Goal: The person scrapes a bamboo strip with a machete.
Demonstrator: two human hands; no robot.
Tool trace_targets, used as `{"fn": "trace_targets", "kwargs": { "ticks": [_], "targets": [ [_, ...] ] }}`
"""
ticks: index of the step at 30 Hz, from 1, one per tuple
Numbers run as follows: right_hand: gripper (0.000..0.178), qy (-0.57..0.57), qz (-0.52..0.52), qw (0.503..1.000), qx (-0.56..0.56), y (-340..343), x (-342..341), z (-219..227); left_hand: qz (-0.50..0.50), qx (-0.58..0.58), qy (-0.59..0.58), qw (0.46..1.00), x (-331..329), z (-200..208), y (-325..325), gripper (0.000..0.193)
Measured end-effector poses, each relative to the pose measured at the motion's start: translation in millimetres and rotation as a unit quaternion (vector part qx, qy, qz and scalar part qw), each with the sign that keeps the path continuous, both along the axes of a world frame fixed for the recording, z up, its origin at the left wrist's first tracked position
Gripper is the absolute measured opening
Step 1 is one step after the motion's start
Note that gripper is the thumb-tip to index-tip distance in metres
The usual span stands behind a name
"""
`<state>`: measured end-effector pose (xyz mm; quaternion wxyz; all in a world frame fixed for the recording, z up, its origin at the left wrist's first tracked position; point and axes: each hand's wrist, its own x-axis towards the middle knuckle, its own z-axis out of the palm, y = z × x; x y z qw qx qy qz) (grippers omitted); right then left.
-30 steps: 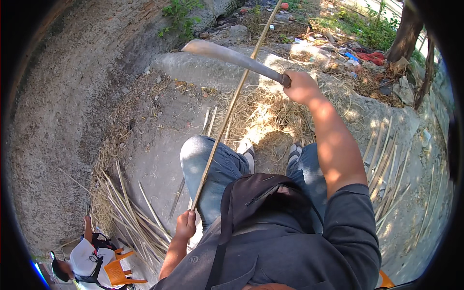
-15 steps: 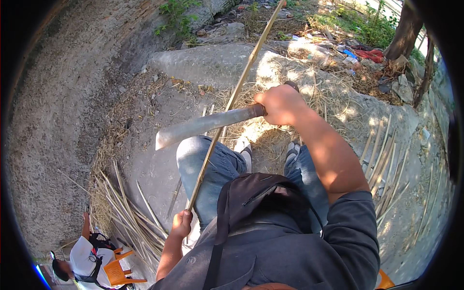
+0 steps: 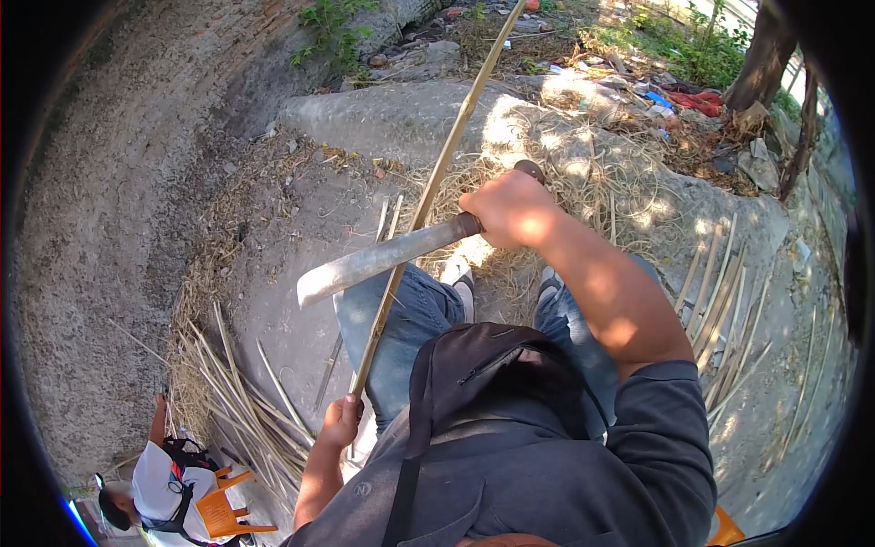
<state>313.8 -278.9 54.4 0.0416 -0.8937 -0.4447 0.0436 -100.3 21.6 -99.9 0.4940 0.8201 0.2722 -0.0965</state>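
Bears no readable wording; shows only a small, pale, round emblem (image 3: pixel 363 490) on the dark-grey fabric shirt (image 3: pixel 547 474) near seven o'clock, and faint, illegible marks on an orange plastic chair (image 3: pixel 219 512) past seven.

Dark grey short-sleeved shirt (image 3: pixel 547 488), marked by a small round emblem (image 3: pixel 362 490), is worn; black zipped bag (image 3: pixel 474 351) is slung on a dark strap (image 3: pixel 405 501); blue jeans (image 3: pixel 428 305) and grey-white shoes (image 3: pixel 464 292) are worn.

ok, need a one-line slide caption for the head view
Right hand holds a machete across a long pale strip gripped lower down by the left hand.
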Motion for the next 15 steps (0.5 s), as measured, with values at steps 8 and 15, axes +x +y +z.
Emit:
{"fn": "trace_targets", "kwargs": {
  "ticks": [8,15],
  "targets": [
    [0.017,-0.024,-0.123,0.986,0.106,-38.4,61.6,-15.6,-0.023,0.056,-0.02,0.998,3.9,8.2,-3.1,0.064],
    [0.016,0.011,-0.086,0.995,0.05,-19.1,20.7,4.2,-0.029,0.061,-0.024,0.997,-0.8,-0.3,-0.7,0.065]
  ]
}}
